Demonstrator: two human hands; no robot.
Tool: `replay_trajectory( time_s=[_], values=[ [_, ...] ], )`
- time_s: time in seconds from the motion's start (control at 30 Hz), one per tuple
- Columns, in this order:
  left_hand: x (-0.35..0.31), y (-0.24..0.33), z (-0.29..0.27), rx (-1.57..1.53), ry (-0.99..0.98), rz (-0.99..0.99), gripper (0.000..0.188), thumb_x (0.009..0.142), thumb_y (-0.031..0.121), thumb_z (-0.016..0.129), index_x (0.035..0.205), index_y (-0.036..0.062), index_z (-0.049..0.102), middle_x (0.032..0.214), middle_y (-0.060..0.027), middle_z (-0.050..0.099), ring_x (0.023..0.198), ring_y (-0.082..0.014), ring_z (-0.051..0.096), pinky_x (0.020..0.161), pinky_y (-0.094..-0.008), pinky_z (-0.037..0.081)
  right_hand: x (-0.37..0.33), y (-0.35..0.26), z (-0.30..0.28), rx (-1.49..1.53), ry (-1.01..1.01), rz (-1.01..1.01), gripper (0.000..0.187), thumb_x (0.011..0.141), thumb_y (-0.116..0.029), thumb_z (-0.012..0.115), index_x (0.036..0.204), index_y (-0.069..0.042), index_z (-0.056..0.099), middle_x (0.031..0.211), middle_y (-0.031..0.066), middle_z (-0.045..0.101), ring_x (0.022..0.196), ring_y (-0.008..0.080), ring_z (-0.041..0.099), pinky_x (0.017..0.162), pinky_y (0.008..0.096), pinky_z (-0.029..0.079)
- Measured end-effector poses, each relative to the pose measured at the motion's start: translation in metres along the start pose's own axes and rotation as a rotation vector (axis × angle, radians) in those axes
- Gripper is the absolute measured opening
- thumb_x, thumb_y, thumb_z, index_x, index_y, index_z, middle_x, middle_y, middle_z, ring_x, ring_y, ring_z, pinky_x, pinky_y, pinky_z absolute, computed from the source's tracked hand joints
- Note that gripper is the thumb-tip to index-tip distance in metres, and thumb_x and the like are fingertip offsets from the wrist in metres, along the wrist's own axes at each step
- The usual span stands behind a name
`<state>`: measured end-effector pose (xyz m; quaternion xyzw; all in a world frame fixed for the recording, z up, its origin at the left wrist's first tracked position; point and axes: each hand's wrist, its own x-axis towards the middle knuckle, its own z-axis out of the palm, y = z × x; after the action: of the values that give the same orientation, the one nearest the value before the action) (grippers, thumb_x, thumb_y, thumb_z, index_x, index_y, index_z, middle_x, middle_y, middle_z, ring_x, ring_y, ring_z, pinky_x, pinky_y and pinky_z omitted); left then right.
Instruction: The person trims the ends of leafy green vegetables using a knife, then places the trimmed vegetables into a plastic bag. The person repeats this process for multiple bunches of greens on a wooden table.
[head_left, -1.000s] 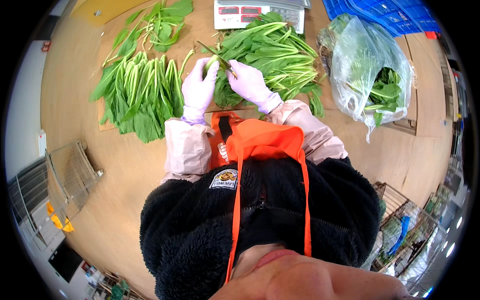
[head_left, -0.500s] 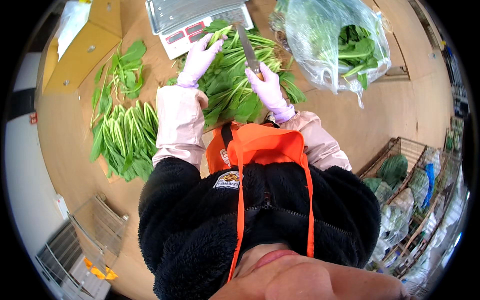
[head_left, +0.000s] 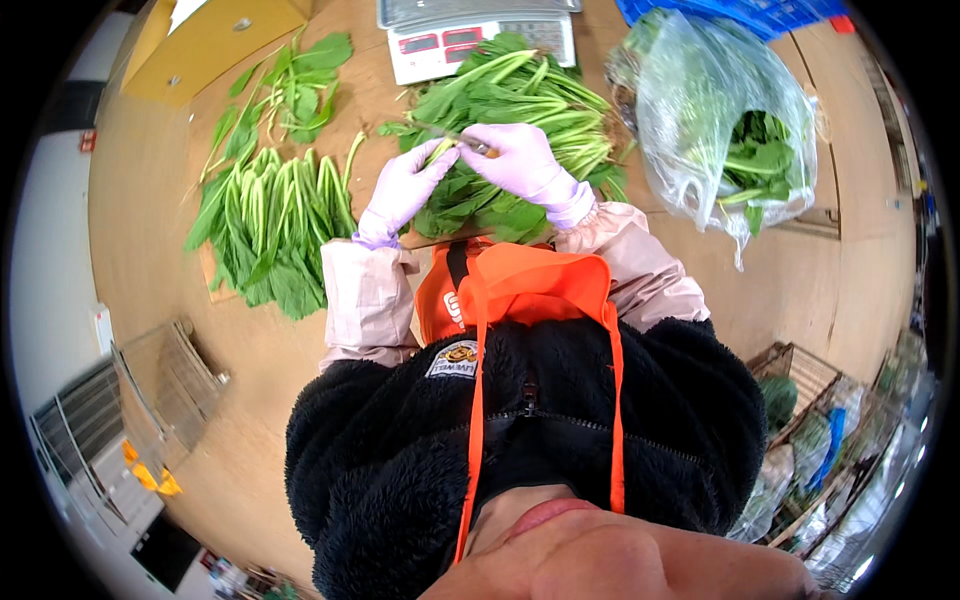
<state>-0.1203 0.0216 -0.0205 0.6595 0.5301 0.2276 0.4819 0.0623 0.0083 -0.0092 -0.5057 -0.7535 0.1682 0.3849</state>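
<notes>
Both of my hands wear thin lilac gloves and meet over a heap of leafy greens (head_left: 560, 120). In my right hand (head_left: 522, 168) is a small knife (head_left: 481, 148) with a brownish handle; its blade points left. My left hand (head_left: 405, 190) pinches the pale end of a green stalk (head_left: 441, 150), right beside the blade. Whether the blade touches the stalk I cannot tell. To the left lies a bundle of greens (head_left: 265, 215), pale stalk ends side by side and leaves toward me. Loose leaves (head_left: 300, 85) are scattered behind it.
A white scale (head_left: 415, 65) with a metal pan stands behind the heap. At right sits a clear plastic bag (head_left: 680, 110) of greens, with a blue crate (head_left: 735, 12) beyond. A yellow box (head_left: 205, 45) is at far left; a wire basket (head_left: 800, 370) with bagged vegetables is lower right.
My right hand has brought the knife left and down, its blade turning from upright to pointing left. My left hand has come nearer to me with the stalk. The view has shifted.
</notes>
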Motion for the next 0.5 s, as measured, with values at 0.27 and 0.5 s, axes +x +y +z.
replay_trajectory(
  time_s=[0.27,0.5],
  values=[
    [-0.045,-0.048,-0.036,-0.328,0.150,-0.181,0.028,0.083,0.021,0.061,0.107,0.0069,0.061,0.093,-0.0008,0.064,0.081,-0.0039,0.053,0.072,-0.0184,0.042,0.083,-0.002,0.036,0.287,-0.058,0.183,0.030,0.080,-0.028,0.060,0.102,-0.008,0.062,0.064,0.0008,0.062,0.049,0.0060,0.050,0.046,0.0224,0.040],
    [0.016,-0.021,-0.016,0.112,0.282,0.152,0.023,0.082,0.021,0.057,0.102,0.0138,0.063,0.094,-0.0060,0.062,0.083,-0.0164,0.059,0.073,-0.0270,0.045,0.035,0.018,0.010,0.461,0.069,0.514,0.029,0.082,-0.023,0.059,0.105,-0.006,0.060,0.066,-0.0011,0.063,0.045,0.0016,0.044,0.043,0.0176,0.036]
  ],
)
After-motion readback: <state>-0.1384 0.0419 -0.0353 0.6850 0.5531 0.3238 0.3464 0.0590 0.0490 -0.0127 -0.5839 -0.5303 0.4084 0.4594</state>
